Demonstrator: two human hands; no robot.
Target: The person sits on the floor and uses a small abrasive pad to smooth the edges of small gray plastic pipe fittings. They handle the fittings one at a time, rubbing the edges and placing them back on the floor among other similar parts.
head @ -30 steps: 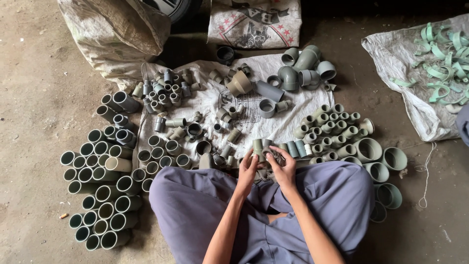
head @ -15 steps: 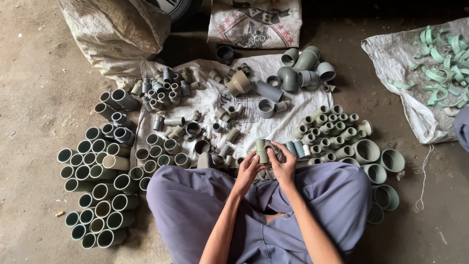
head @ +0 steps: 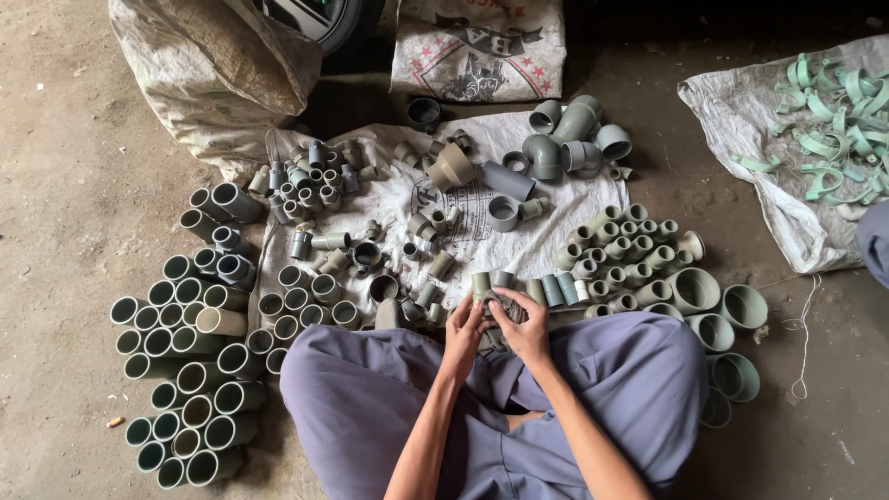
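I sit cross-legged on the floor in grey-blue trousers. My left hand [head: 466, 331] and my right hand [head: 520, 326] meet just above my lap, both closed around small grey plastic pipe fittings [head: 481, 282]. One short fitting stands up between the fingertips of my left hand. A short row of similar fittings [head: 553, 291] lies right beside my right hand on the edge of a white sack [head: 546, 236] spread on the floor.
Sorted grey pipe couplings stand on end at the left [head: 185, 361]. Mixed small fittings [head: 319, 176] and larger elbows [head: 565, 139] cover the sack. Wide rings [head: 713, 310] sit at the right. Green clips lie on another sack [head: 824, 120]. Stuffed bags [head: 213, 65] stand behind.
My hands stay together over my lap, shifting slightly while handling the fittings. The view has drifted a little; nothing else moved.
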